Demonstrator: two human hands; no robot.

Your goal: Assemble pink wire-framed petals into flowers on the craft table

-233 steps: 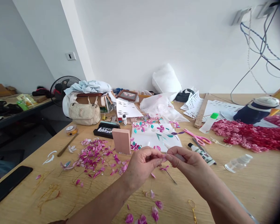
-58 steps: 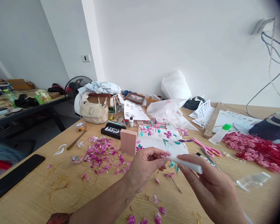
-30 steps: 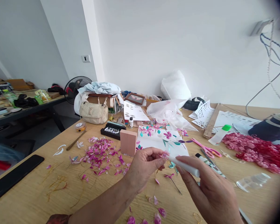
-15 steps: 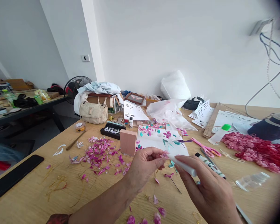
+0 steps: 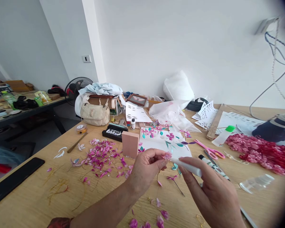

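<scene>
Fingers of the left hand (image 5: pixel 148 167): clamped, thumb against forefinger, on a pink petal (image 5: pixel 167 155), which is raised above the counter (image 5: pixel 104 205) near the front edge of a white sheet (image 5: pixel 154 147). Fingers of the right hand (image 5: pixel 211 186): closed round a white tube (image 5: pixel 188 167), held slanting, its narrow end directed at the petal; whether the two make contact cannot be told. Below, between the hands, lies a pink sprig (image 5: pixel 172 178) on a dark stem. Nearer the person, loose petals (image 5: pixel 160 221) are scattered on the wood. The sheet bears pink blossoms and green leaves. A wood block (image 5: pixel 130 144) stands upright at its left side; left of that is a heap of magenta petals (image 5: pixel 101 155), with gold wire (image 5: pixel 59 186) in front. Behind the right hand lies a black-capped bottle (image 5: pixel 215 167), and beyond it pink scissors (image 5: pixel 207 149). Farther right, a clear bottle (image 5: pixel 256 183) is on its side, in front of a mass of red flowers (image 5: pixel 258 152). A black phone (image 5: pixel 16 179) lies at the far left edge. Toward the back, a black case (image 5: pixel 114 133) sits behind the block, and a beige bag (image 5: pixel 95 114) beyond that, leftward. A black fan (image 5: pixel 76 90) is behind the bag.
</scene>
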